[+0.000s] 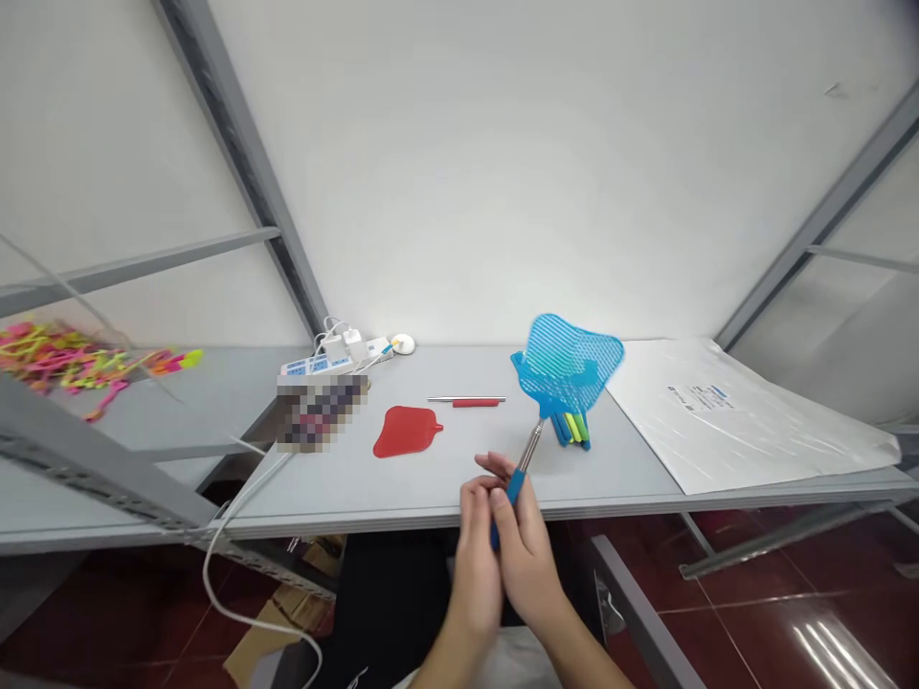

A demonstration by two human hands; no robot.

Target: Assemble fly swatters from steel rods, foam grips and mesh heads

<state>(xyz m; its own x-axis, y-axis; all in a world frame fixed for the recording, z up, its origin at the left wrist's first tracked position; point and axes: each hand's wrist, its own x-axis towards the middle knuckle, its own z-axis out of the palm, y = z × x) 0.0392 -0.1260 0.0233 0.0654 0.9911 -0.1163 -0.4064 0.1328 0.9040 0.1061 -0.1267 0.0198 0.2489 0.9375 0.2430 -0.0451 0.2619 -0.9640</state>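
A blue fly swatter (572,359) rises at a slant over the front edge of the table, its mesh head up and to the right. My right hand (529,555) is closed around its blue handle, below the silver telescopic rod. From the other side my left hand (478,550) presses against the handle, fingers curled, so the handle's lower end is partly hidden between both palms. On the table lie a flat red swatter head (407,432), a thin silver rod (445,398) and a red handle (475,404). Several blue and yellow-green handles (576,431) are partly covered by the blue mesh.
A white power strip (316,366) with plugs and cables stands at the back left, near a blurred patch (320,416). White packaging (732,402) covers the table's right side. Colourful strings (68,359) lie on the left shelf. Grey metal posts (244,144) frame the table.
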